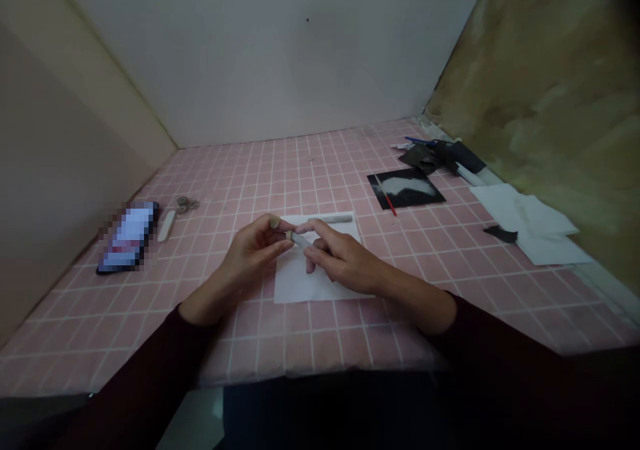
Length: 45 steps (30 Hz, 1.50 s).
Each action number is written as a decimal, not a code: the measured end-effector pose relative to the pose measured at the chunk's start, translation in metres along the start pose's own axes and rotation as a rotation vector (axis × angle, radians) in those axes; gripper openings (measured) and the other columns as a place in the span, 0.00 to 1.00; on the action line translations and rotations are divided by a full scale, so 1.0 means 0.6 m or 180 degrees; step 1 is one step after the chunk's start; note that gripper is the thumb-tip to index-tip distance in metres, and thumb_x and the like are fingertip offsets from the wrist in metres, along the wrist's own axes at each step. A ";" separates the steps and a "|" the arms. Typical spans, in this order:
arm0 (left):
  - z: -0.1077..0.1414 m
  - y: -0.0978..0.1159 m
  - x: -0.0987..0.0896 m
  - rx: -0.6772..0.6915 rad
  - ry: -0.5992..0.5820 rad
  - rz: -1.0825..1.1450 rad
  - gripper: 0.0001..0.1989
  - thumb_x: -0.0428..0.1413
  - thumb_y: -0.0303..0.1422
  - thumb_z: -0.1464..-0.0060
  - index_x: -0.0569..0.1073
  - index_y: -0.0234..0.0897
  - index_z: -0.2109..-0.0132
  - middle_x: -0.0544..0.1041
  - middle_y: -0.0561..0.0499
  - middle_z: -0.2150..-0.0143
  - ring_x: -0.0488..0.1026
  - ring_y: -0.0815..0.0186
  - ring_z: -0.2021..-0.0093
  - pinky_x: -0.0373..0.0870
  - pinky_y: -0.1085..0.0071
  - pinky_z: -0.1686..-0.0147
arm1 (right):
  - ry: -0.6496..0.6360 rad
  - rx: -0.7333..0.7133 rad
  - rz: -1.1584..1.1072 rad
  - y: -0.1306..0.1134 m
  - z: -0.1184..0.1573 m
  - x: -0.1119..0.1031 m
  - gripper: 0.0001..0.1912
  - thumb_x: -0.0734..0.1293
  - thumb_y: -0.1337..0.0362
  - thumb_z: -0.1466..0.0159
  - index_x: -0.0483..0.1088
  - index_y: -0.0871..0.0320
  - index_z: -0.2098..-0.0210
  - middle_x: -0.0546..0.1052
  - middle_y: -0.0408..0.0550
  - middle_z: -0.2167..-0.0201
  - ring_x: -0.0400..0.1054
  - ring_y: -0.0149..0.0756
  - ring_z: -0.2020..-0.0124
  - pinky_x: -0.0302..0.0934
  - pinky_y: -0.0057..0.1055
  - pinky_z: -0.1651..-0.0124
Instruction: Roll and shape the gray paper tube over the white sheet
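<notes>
Above a sheet of white paper [295,283], my two hands meet. My right hand [345,257] grips a slim grey-white rod [301,240] between thumb and fingers, its tip pointing to the left. At that tip, my left hand [255,245] pinches a small tan ring-shaped piece [289,235], which appears to sit around or against the rod's end. A pale finger cover [275,221] is on one finger of my left hand. Behind my right hand a second grey rod [341,219] lies on the paper's far edge.
A pink checked cloth [240,343] covers the table. On the left are a phone [129,237], a white flat stick [167,226] and small grey coils [186,203]. To the right lie a black sheet [425,199] with white powder, a red-handled tool [387,200], dark scraps [423,158] and white papers [530,223].
</notes>
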<state>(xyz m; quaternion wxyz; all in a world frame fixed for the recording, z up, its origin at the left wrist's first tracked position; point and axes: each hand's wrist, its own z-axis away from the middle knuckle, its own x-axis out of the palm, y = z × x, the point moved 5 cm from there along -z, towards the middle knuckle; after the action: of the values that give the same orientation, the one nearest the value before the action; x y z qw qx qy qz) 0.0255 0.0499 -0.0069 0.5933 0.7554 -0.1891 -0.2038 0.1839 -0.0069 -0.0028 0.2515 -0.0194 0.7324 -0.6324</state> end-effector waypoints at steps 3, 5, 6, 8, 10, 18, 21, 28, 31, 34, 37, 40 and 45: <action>0.003 0.000 0.001 -0.0032 0.0060 0.0040 0.11 0.66 0.29 0.48 0.76 0.35 0.58 0.78 0.50 0.61 0.77 0.67 0.60 0.75 0.72 0.59 | 0.0006 -0.0063 -0.0016 0.001 -0.001 -0.001 0.16 0.60 0.65 0.31 0.62 0.56 0.44 0.76 0.39 0.74 0.61 0.25 0.81 0.56 0.25 0.73; 0.005 -0.001 0.002 -0.0071 0.0092 0.0042 0.11 0.66 0.30 0.48 0.76 0.35 0.58 0.78 0.50 0.61 0.76 0.67 0.61 0.75 0.72 0.60 | -0.0003 -0.0105 -0.0019 0.002 -0.001 -0.003 0.15 0.60 0.66 0.31 0.63 0.56 0.45 0.76 0.39 0.74 0.61 0.25 0.82 0.56 0.25 0.73; 0.006 -0.002 0.003 -0.0085 0.0102 0.0034 0.10 0.66 0.30 0.48 0.76 0.35 0.58 0.78 0.49 0.61 0.76 0.67 0.61 0.74 0.73 0.61 | -0.0005 -0.0122 -0.0014 0.003 -0.001 -0.004 0.15 0.60 0.67 0.32 0.64 0.56 0.45 0.75 0.39 0.75 0.61 0.24 0.82 0.56 0.24 0.74; 0.007 -0.002 0.004 -0.0100 0.0105 0.0020 0.10 0.65 0.30 0.48 0.76 0.34 0.59 0.78 0.49 0.61 0.76 0.68 0.61 0.74 0.73 0.61 | -0.0031 -0.0122 -0.0026 0.004 0.000 -0.006 0.15 0.60 0.68 0.32 0.65 0.56 0.47 0.75 0.38 0.76 0.61 0.24 0.82 0.55 0.23 0.75; 0.007 -0.003 0.005 -0.0115 0.0074 0.0009 0.10 0.65 0.30 0.48 0.76 0.34 0.58 0.79 0.49 0.60 0.77 0.67 0.60 0.75 0.73 0.60 | -0.0081 -0.0051 -0.0148 0.007 0.000 -0.007 0.14 0.61 0.67 0.32 0.65 0.56 0.48 0.74 0.37 0.77 0.60 0.24 0.83 0.55 0.23 0.76; 0.008 0.004 0.009 -0.0107 -0.0018 0.0002 0.10 0.65 0.29 0.46 0.76 0.35 0.56 0.80 0.46 0.56 0.78 0.65 0.57 0.75 0.71 0.57 | -0.0228 0.0301 -0.0932 0.020 -0.005 0.002 0.10 0.63 0.65 0.33 0.59 0.56 0.54 0.74 0.36 0.76 0.58 0.22 0.85 0.57 0.20 0.82; 0.009 0.006 0.011 -0.0073 -0.0049 -0.0019 0.10 0.65 0.29 0.46 0.76 0.35 0.57 0.80 0.46 0.56 0.78 0.64 0.57 0.76 0.69 0.57 | -0.0247 0.0300 -0.0991 0.019 -0.006 0.003 0.09 0.64 0.65 0.34 0.60 0.56 0.55 0.74 0.36 0.77 0.58 0.22 0.86 0.57 0.20 0.82; 0.010 0.002 0.009 -0.0124 -0.0118 0.0057 0.09 0.65 0.27 0.47 0.75 0.36 0.58 0.80 0.48 0.56 0.78 0.67 0.59 0.75 0.73 0.59 | -0.0281 0.0227 -0.1011 0.018 -0.005 -0.001 0.09 0.64 0.65 0.35 0.62 0.56 0.55 0.73 0.36 0.78 0.58 0.22 0.85 0.56 0.19 0.81; 0.012 -0.004 0.009 -0.0166 -0.0176 0.0027 0.10 0.64 0.28 0.46 0.76 0.36 0.56 0.80 0.47 0.57 0.78 0.67 0.59 0.75 0.73 0.59 | -0.0267 0.0295 -0.0928 0.020 -0.004 -0.001 0.09 0.65 0.64 0.34 0.60 0.56 0.56 0.74 0.37 0.77 0.60 0.22 0.84 0.58 0.20 0.80; 0.015 -0.014 0.012 -0.0262 -0.0287 -0.0165 0.12 0.63 0.31 0.44 0.76 0.36 0.52 0.80 0.46 0.58 0.78 0.64 0.59 0.76 0.69 0.60 | -0.0209 0.0398 -0.0689 0.021 -0.003 -0.003 0.09 0.65 0.63 0.34 0.59 0.55 0.58 0.76 0.39 0.74 0.61 0.23 0.84 0.59 0.22 0.80; 0.017 -0.017 0.015 -0.0273 -0.0318 -0.0312 0.13 0.63 0.32 0.44 0.77 0.36 0.51 0.80 0.45 0.56 0.78 0.63 0.58 0.76 0.68 0.59 | -0.0161 0.0379 -0.0501 0.020 -0.003 -0.006 0.07 0.64 0.62 0.33 0.61 0.56 0.61 0.77 0.41 0.74 0.60 0.23 0.85 0.58 0.22 0.80; 0.017 -0.010 0.017 -0.0237 -0.0344 -0.0152 0.12 0.63 0.32 0.45 0.76 0.36 0.53 0.79 0.46 0.56 0.78 0.64 0.58 0.75 0.69 0.59 | -0.0163 0.0320 -0.0498 0.019 -0.003 -0.011 0.09 0.65 0.59 0.33 0.64 0.57 0.59 0.77 0.42 0.74 0.62 0.24 0.83 0.58 0.23 0.79; 0.010 0.000 0.002 -0.0202 -0.0121 -0.0205 0.11 0.65 0.31 0.46 0.76 0.36 0.56 0.77 0.49 0.60 0.76 0.67 0.60 0.73 0.73 0.60 | 0.0197 0.0119 0.0253 0.005 -0.002 -0.042 0.10 0.69 0.60 0.37 0.68 0.57 0.59 0.71 0.38 0.77 0.64 0.29 0.75 0.56 0.26 0.71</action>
<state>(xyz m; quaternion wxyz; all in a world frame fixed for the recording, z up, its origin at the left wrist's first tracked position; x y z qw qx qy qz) 0.0232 0.0445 -0.0084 0.6065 0.7379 -0.1694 -0.2431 0.2065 0.0034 0.0032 0.2540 0.0340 0.7280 -0.6358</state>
